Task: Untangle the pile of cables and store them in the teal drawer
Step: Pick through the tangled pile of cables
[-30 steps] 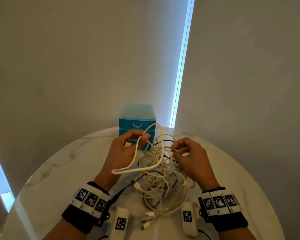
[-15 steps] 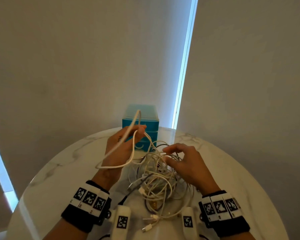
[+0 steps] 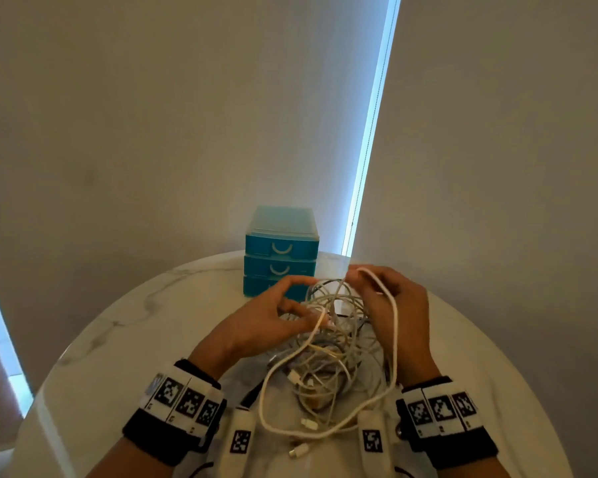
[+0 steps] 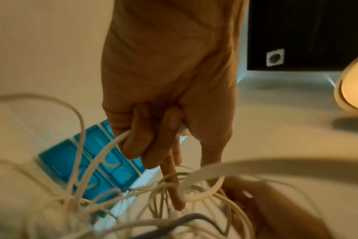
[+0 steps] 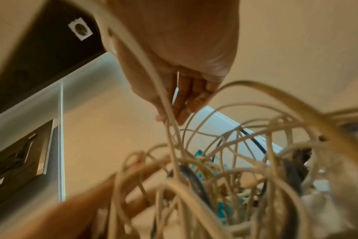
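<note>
A tangled pile of mostly white cables (image 3: pixel 328 360) lies on the round marble table (image 3: pixel 118 339) between my hands. My right hand (image 3: pixel 361 279) pinches a thick white cable (image 3: pixel 394 332) above the pile; that cable drapes over the back of the hand and loops down toward me. My left hand (image 3: pixel 308 310) has its fingers curled round a white cable (image 4: pixel 112 145) at the top of the pile, with the index finger (image 4: pixel 174 186) poked through the loops. Behind the pile stands the teal drawer unit (image 3: pixel 280 250), all three drawers closed.
The drawer unit stands at the table's far edge against the wall. Loose connector ends (image 3: pixel 299 451) lie near the front edge between my wrists. Bare marble lies left (image 3: pixel 94 374) and right (image 3: pixel 480 357) of the pile.
The thick white cable that my left hand held raised by the drawers is now in my right hand. My left hand has dropped to the top of the pile.
</note>
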Available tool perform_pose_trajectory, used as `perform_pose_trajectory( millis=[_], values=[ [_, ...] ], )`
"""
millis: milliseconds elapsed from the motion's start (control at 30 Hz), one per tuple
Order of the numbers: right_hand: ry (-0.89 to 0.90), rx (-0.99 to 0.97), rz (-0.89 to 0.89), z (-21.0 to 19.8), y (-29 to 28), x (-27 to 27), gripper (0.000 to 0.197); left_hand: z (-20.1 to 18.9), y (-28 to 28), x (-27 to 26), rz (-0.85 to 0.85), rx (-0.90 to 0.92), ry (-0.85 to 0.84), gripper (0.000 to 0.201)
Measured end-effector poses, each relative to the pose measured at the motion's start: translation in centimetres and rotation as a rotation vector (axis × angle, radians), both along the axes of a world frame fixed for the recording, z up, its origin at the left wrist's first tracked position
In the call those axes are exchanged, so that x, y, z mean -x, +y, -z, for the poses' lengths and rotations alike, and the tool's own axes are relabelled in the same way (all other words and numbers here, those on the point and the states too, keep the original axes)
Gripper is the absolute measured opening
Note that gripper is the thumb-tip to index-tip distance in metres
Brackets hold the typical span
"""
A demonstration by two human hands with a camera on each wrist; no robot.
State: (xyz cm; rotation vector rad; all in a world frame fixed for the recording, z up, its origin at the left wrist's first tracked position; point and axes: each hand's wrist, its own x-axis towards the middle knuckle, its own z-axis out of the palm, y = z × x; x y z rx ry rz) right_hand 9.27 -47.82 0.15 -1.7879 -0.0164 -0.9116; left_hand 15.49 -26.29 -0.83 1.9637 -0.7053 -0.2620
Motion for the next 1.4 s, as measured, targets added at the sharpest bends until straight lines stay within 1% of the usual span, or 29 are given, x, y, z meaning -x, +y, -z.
perform_pose_trajectory(
  millis=[67, 100, 167, 200, 267, 333, 400, 433, 467, 533, 567, 600, 633, 700, 733, 767, 833, 867, 900, 933, 967, 1000, 1033, 1100, 1167, 1233, 1300, 1400],
  values=[
    [-0.111, -0.255, -0.008, -0.9, -0.4, -0.1, 0.017, 0.7, 0.4, -0.9, -0.068, -0.056, 0.013, 0.050],
    [-0.107, -0.332, -0.041, -1.2, -0.5, 0.0, 0.020, 1.0, 0.6, -1.3, -0.089, -0.070, 0.010, 0.044],
    [-0.027, -0.363, -0.106, -1.1, -0.3, 0.1, 0.021, 1.5, 0.9, -2.1, -0.139, -0.068, -0.034, 0.033],
    [-0.030, -0.378, -0.122, -0.9, -0.1, 0.2, 0.021, 1.5, 1.1, -2.3, -0.182, -0.063, -0.075, 0.028],
    [-0.148, -0.475, -0.131, -1.2, -0.2, 0.3, 0.023, 0.8, 1.3, -2.0, -0.290, 0.021, -0.165, 0.019],
    [-0.265, -0.584, -0.163, -2.0, -0.6, 0.6, 0.025, -0.3, 1.3, -0.9, -0.367, 0.235, -0.244, 0.016],
    [-0.302, -0.660, -0.222, -2.5, 0.0, 0.8, 0.027, -1.5, 1.0, 0.2, -0.341, 0.431, -0.252, 0.012],
    [-0.299, -0.681, -0.254, -2.5, 0.6, 1.0, 0.028, -2.0, 0.9, 0.8, -0.284, 0.462, -0.234, 0.012],
    [-0.289, -0.697, -0.293, -2.5, 1.4, 1.1, 0.029, -2.4, 0.6, 1.5, -0.209, 0.443, -0.219, 0.018],
    [-0.244, -0.699, -0.355, -2.6, 2.7, 1.3, 0.026, -2.3, 0.0, 2.4, -0.086, 0.273, -0.253, 0.026],
    [-0.221, -0.685, -0.368, -2.8, 3.0, 1.4, 0.025, -2.1, -0.4, 2.7, -0.059, 0.196, -0.293, 0.025],
    [-0.199, -0.669, -0.380, -2.9, 3.1, 1.4, 0.026, -1.9, -0.6, 2.7, -0.062, 0.164, -0.334, 0.021],
    [-0.172, -0.663, -0.405, -2.9, 3.1, 1.5, 0.027, -1.7, -0.7, 2.5, -0.088, 0.182, -0.355, 0.015],
    [-0.061, -0.655, -0.458, -2.4, 2.7, 1.3, 0.032, -1.4, -0.3, 1.7, -0.164, 0.307, -0.338, 0.007],
    [0.032, -0.596, -0.465, -2.1, 2.5, 1.2, 0.032, -1.4, -0.1, 1.2, -0.204, 0.380, -0.319, 0.004],
    [0.144, -0.473, -0.444, -1.6, 2.2, 1.0, 0.029, -1.4, 0.2, 0.9, -0.240, 0.443, -0.299, 0.003],
    [0.324, -0.112, -0.308, -0.3, 1.1, 0.2, 0.019, -1.6, 0.5, 0.6, -0.285, 0.553, -0.248, 0.007],
    [0.371, 0.056, -0.222, 0.4, 0.5, -0.2, 0.015, -1.7, 0.7, 0.5, -0.308, 0.624, -0.195, 0.009],
    [0.406, 0.180, -0.144, 0.7, -0.1, -0.4, 0.012, -1.9, 0.9, 0.3, -0.341, 0.708, -0.126, 0.012],
    [0.429, 0.262, -0.082, 0.9, -0.5, -0.5, 0.009, -2.2, 1.4, 0.1, -0.371, 0.798, -0.056, 0.015],
    [0.438, 0.298, -0.052, 0.9, -0.8, -0.4, 0.006, -2.6, 1.9, -0.1, -0.387, 0.885, 0.001, 0.016],
    [0.427, 0.292, -0.045, 1.0, -1.1, -0.5, 0.005, -3.0, 2.5, -0.3, -0.388, 0.948, 0.040, 0.016],
    [0.382, 0.243, -0.053, 1.0, -1.2, -0.5, 0.005, -3.3, 3.0, -0.5, -0.383, 0.975, 0.057, 0.014],
    [0.219, 0.125, -0.037, 0.7, -0.7, -0.4, 0.004, -3.2, 3.4, -0.6, -0.377, 0.925, 0.040, 0.013],
    [0.076, 0.042, -0.026, -0.3, 0.7, 0.2, 0.005, -2.7, 3.1, -0.7, -0.350, 0.821, 0.039, 0.018],
    [0.035, 0.069, -0.080, -1.1, 2.4, 1.1, 0.011, -2.4, 2.3, -0.5, -0.313, 0.767, 0.080, 0.023],
    [0.128, 0.211, -0.186, -1.4, 3.6, 1.7, 0.022, -2.4, 1.9, -0.3, -0.298, 0.773, 0.110, 0.018],
    [0.367, 0.485, -0.369, -0.9, 4.1, 1.8, 0.038, -2.6, 2.2, -0.2, -0.258, 0.822, 0.162, 0.021]
  ],
)
